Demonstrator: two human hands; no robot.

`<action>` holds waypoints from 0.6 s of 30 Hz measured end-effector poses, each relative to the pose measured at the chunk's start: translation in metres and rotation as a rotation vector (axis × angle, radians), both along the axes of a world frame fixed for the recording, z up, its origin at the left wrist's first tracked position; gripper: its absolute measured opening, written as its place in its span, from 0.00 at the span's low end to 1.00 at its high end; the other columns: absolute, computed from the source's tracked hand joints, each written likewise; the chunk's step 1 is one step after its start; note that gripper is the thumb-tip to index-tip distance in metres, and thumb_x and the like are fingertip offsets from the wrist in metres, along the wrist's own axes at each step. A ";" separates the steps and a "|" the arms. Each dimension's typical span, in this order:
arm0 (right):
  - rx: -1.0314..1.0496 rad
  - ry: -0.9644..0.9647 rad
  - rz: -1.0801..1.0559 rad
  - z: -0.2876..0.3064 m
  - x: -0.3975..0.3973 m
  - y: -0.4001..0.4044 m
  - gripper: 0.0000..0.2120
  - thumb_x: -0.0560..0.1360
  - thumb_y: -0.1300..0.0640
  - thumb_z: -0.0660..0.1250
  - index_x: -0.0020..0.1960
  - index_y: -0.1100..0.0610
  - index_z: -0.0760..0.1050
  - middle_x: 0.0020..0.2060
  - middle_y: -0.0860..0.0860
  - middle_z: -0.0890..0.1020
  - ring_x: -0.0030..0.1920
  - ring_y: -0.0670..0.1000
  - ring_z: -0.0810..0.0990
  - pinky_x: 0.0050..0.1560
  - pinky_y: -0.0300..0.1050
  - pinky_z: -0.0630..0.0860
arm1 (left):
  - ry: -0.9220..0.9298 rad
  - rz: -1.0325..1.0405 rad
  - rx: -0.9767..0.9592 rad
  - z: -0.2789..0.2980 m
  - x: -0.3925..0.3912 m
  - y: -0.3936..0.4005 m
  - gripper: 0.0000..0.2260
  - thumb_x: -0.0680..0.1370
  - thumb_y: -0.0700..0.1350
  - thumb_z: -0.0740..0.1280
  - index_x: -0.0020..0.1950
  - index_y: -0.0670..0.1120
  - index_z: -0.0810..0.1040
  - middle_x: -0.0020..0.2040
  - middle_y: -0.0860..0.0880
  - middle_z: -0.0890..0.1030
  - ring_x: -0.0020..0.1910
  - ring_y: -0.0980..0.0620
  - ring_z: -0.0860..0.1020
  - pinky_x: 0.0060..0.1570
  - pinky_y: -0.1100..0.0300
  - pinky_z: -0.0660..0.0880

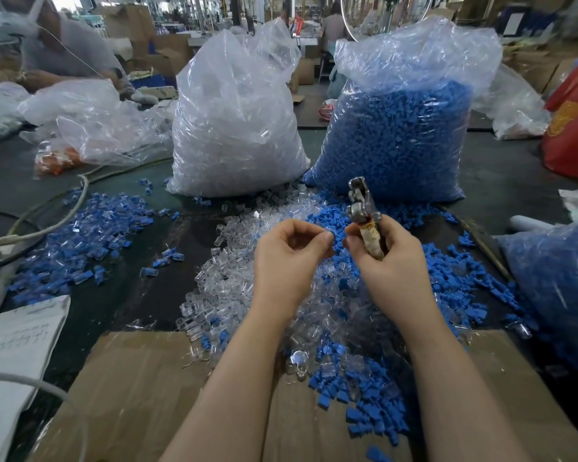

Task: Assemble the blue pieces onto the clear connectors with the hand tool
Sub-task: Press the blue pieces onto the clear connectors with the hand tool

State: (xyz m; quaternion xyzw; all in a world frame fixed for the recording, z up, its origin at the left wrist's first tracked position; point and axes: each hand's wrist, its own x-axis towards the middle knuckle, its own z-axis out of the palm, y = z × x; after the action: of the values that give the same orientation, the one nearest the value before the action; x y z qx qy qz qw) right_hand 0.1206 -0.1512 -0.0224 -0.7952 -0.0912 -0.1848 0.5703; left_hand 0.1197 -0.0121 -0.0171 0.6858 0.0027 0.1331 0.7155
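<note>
Both hands hover over the middle of the dark table [501,175], hemmed in on most sides: the bag of clear connectors [234,128] stands at eleven o'clock from them and the bag of blue pieces [397,138] at one o'clock, both upright and side by side, while another bag of blue parts [561,278] crowds in at three o'clock. The barest stretch of table lies at nine o'clock, between the central heap and a spread of assembled blue-and-clear parts [90,235] further left. At six o'clock a sheet of cardboard [141,388] lies under the forearms. Directly below the hands, loose clear connectors [234,281] and loose blue pieces [374,405] are heaped together. The left hand [287,258] has its fingers curled, thumb and forefinger pinched on something small at their tips; what it is cannot be made out. The right hand [391,258] is clenched round the wrapped handle of the hand tool [364,211], its thumb and forefinger tips almost meeting the left hand's. The tool's long axis runs nearly upright, its metal head pointing to twelve o'clock, tilted slightly left.
</note>
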 end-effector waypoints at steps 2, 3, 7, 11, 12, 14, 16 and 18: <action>-0.011 0.015 -0.020 0.000 0.000 -0.002 0.03 0.76 0.58 0.69 0.45 0.51 0.77 0.38 0.49 0.82 0.40 0.51 0.81 0.45 0.53 0.79 | 0.012 -0.029 -0.136 0.000 0.000 0.002 0.04 0.75 0.34 0.72 0.44 0.42 0.79 0.36 0.48 0.84 0.36 0.53 0.84 0.40 0.64 0.79; -0.021 0.022 -0.022 -0.001 0.000 -0.004 0.03 0.76 0.57 0.69 0.45 0.51 0.77 0.38 0.50 0.82 0.41 0.53 0.81 0.46 0.57 0.80 | 0.010 -0.038 -0.175 0.001 0.000 0.003 0.04 0.75 0.34 0.71 0.45 0.42 0.79 0.36 0.49 0.84 0.37 0.53 0.84 0.40 0.64 0.79; -0.097 0.039 0.011 -0.003 -0.001 -0.007 0.02 0.75 0.54 0.69 0.44 0.49 0.77 0.37 0.47 0.81 0.38 0.51 0.79 0.42 0.58 0.78 | -0.034 -0.042 -0.255 0.001 0.001 0.004 0.03 0.76 0.33 0.70 0.46 0.40 0.79 0.37 0.48 0.84 0.37 0.53 0.83 0.40 0.66 0.78; -0.189 0.083 0.055 -0.002 -0.002 -0.006 0.06 0.71 0.47 0.66 0.46 0.47 0.76 0.37 0.46 0.81 0.39 0.53 0.80 0.43 0.60 0.78 | -0.085 -0.042 -0.256 0.001 0.002 0.003 0.03 0.76 0.32 0.69 0.46 0.39 0.78 0.36 0.49 0.83 0.36 0.55 0.83 0.41 0.66 0.78; -0.210 0.089 0.065 -0.002 -0.002 -0.006 0.05 0.71 0.47 0.66 0.45 0.47 0.75 0.37 0.46 0.81 0.38 0.54 0.79 0.42 0.61 0.78 | -0.103 -0.040 -0.249 0.001 0.002 0.003 0.03 0.76 0.32 0.69 0.46 0.39 0.78 0.36 0.49 0.82 0.36 0.56 0.82 0.41 0.66 0.78; -0.236 0.094 0.078 -0.002 -0.003 -0.006 0.04 0.71 0.49 0.66 0.45 0.48 0.75 0.37 0.45 0.81 0.38 0.54 0.79 0.41 0.61 0.78 | -0.138 -0.035 -0.218 0.001 0.002 0.003 0.04 0.76 0.32 0.69 0.45 0.39 0.78 0.36 0.50 0.82 0.36 0.57 0.81 0.41 0.66 0.78; -0.249 0.099 0.091 -0.001 -0.003 -0.006 0.04 0.71 0.50 0.66 0.45 0.48 0.75 0.37 0.45 0.81 0.38 0.54 0.79 0.42 0.61 0.78 | -0.166 -0.034 -0.181 0.001 0.001 0.004 0.04 0.76 0.32 0.69 0.46 0.40 0.78 0.37 0.51 0.82 0.37 0.58 0.81 0.42 0.66 0.77; -0.268 0.106 0.096 -0.002 -0.003 -0.006 0.03 0.73 0.52 0.67 0.46 0.49 0.75 0.38 0.45 0.81 0.40 0.54 0.80 0.43 0.61 0.78 | -0.188 -0.041 -0.171 0.001 0.000 0.004 0.04 0.76 0.32 0.69 0.45 0.40 0.78 0.36 0.52 0.82 0.37 0.59 0.81 0.42 0.67 0.77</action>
State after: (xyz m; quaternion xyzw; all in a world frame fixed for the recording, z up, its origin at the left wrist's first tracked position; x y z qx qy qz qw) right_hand 0.1175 -0.1576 -0.0241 -0.8675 -0.1229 -0.1013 0.4713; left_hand 0.1201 -0.0077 -0.0165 0.6067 -0.0669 0.1812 0.7711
